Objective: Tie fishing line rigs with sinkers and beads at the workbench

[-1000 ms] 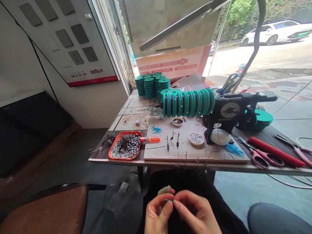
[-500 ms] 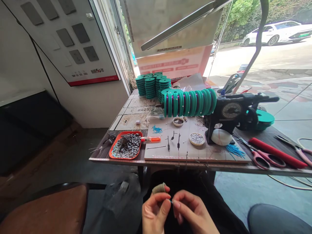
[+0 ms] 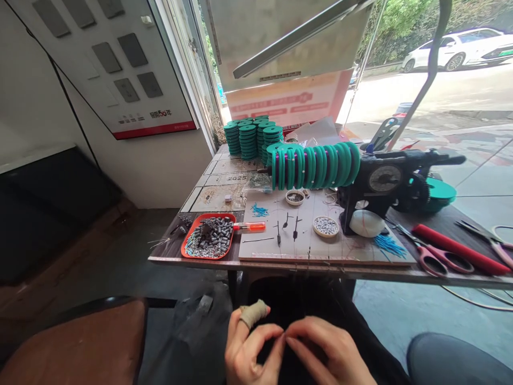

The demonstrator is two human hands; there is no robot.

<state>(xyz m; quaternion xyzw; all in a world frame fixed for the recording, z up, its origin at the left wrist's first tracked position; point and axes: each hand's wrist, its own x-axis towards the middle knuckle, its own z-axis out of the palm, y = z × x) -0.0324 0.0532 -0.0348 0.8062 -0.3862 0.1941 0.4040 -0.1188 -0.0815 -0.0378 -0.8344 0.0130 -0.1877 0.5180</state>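
Low in the head view, over my dark-clothed lap, my left hand and my right hand meet at the fingertips. Thumb and forefinger of each are pinched together; whatever lies between them is too small or hidden to make out. One finger of the left hand wears a beige wrap. Beyond the hands, on the table, is a pale board with black-bodied fishing-rig pieces, a white dish of small pale beads, a dish of dark bits and short blue tubes.
An orange tray of metal weights sits at the left, with an orange-handled tool against it. Green spools fill a black winding machine; more spools are stacked behind. Scissors and a red rod lie right.
Both hands have shifted slightly, the left one tilting outward with its wrapped finger more exposed. A tiny blue piece seen between the fingertips before is now hidden. The view moved a little.
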